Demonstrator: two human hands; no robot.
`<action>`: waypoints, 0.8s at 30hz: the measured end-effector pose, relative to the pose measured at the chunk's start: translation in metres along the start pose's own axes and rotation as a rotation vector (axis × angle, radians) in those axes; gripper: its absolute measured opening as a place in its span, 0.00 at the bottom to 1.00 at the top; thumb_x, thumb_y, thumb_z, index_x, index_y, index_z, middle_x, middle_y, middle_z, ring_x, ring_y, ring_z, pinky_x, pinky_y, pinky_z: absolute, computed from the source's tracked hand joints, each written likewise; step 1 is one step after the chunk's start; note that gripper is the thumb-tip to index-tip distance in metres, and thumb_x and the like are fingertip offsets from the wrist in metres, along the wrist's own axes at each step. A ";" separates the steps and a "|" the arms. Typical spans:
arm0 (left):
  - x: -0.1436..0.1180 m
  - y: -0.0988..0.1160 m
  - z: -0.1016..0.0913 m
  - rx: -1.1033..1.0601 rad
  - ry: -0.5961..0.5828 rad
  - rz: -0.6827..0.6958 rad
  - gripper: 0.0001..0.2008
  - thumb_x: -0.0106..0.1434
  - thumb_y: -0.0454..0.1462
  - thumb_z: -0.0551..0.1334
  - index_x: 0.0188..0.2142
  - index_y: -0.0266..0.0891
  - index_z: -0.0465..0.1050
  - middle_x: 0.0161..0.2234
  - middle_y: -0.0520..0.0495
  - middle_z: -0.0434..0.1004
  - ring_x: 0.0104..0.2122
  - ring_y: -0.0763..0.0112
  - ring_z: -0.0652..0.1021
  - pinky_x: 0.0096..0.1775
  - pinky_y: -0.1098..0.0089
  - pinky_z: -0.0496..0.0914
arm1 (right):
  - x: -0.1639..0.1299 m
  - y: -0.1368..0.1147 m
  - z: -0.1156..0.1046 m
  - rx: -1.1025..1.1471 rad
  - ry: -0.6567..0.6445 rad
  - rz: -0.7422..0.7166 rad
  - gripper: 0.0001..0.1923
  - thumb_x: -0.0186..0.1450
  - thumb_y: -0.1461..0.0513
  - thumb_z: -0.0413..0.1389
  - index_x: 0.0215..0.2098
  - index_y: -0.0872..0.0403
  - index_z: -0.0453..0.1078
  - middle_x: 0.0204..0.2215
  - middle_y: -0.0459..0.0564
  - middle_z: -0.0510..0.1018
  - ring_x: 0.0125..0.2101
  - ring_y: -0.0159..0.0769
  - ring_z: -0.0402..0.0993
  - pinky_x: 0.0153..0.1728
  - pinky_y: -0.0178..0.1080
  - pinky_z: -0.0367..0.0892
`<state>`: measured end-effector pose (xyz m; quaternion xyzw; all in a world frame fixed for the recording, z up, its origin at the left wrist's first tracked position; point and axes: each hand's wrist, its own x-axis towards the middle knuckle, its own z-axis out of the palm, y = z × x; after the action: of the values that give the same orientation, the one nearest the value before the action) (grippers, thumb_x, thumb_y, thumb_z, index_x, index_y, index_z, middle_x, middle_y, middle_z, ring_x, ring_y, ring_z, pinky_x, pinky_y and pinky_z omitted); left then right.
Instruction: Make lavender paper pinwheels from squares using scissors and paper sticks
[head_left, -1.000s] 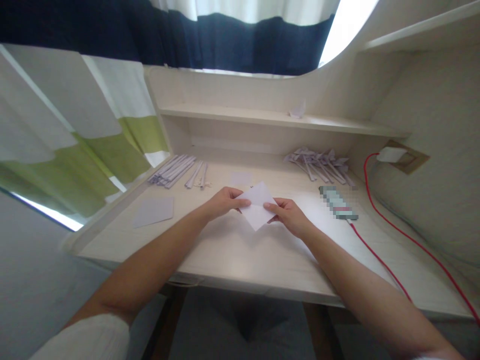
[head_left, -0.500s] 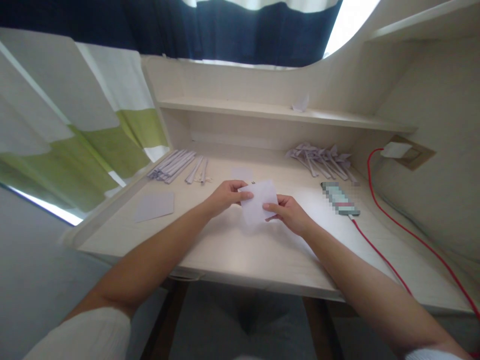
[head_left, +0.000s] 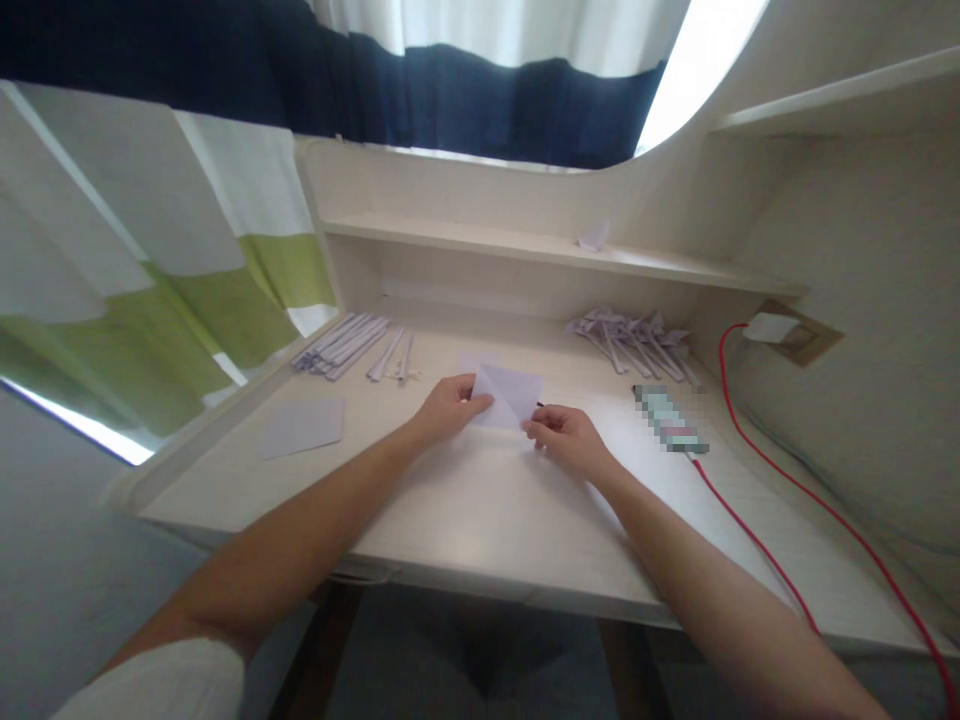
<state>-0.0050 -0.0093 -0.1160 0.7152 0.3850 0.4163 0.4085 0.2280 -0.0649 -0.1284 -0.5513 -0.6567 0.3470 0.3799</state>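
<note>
A white square of paper (head_left: 517, 385) is held above the desk between my two hands, with a diagonal line running across it. My left hand (head_left: 451, 402) pinches its left edge, thumb on top. At the lower right corner, my right hand (head_left: 568, 437) grips the paper between thumb and fingers. Something small and dark shows by the right fingers, too small to name. Behind the held sheet, another pale paper (head_left: 478, 358) lies on the desk, partly covered. A stack of white paper squares (head_left: 304, 427) rests left of my left forearm.
Rolled paper sticks (head_left: 345, 345) lie at the back left, with two more rolls (head_left: 385, 356) beside them. Paper pinwheels (head_left: 634, 335) are heaped at the back right. A phone (head_left: 670, 418) on a red cable (head_left: 750, 533) lies at right. Folded paper (head_left: 594, 238) sits on the shelf (head_left: 465, 235).
The paper has turned and now lies lower and flatter, with a diagonal line showing. My right hand has shifted from its right side to the lower right corner. The camera view has tilted slightly up.
</note>
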 end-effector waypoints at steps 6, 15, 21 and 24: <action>0.011 0.018 -0.025 0.066 0.126 -0.007 0.14 0.58 0.39 0.59 0.41 0.33 0.75 0.29 0.48 0.77 0.25 0.70 0.76 0.23 0.75 0.69 | 0.012 -0.008 -0.013 -0.688 0.135 0.050 0.16 0.61 0.49 0.59 0.38 0.51 0.76 0.36 0.52 0.82 0.36 0.41 0.76 0.33 0.37 0.62; 0.023 0.134 -0.027 0.109 -0.022 0.313 0.12 0.60 0.37 0.59 0.40 0.35 0.76 0.30 0.49 0.79 0.27 0.70 0.76 0.27 0.75 0.68 | 0.055 -0.033 -0.009 -0.964 -0.207 0.297 0.22 0.53 0.51 0.63 0.40 0.58 0.78 0.39 0.63 0.82 0.37 0.48 0.80 0.30 0.38 0.66; 0.011 0.174 -0.031 -0.035 0.009 0.370 0.09 0.59 0.37 0.60 0.38 0.36 0.75 0.25 0.51 0.75 0.23 0.73 0.74 0.23 0.75 0.69 | 0.060 -0.039 -0.003 -0.986 -0.302 0.266 0.25 0.38 0.54 0.69 0.33 0.58 0.80 0.34 0.62 0.83 0.34 0.51 0.80 0.27 0.39 0.68; 0.014 0.170 -0.039 -0.101 0.019 0.366 0.13 0.58 0.36 0.62 0.43 0.35 0.75 0.28 0.50 0.76 0.24 0.72 0.75 0.23 0.75 0.71 | 0.056 -0.034 0.000 -0.962 -0.271 0.273 0.23 0.44 0.54 0.66 0.36 0.58 0.80 0.35 0.62 0.83 0.34 0.48 0.80 0.26 0.37 0.66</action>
<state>0.0001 -0.0497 0.0545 0.7478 0.2311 0.5093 0.3578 0.2068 -0.0148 -0.0925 -0.6946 -0.7072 0.1203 -0.0539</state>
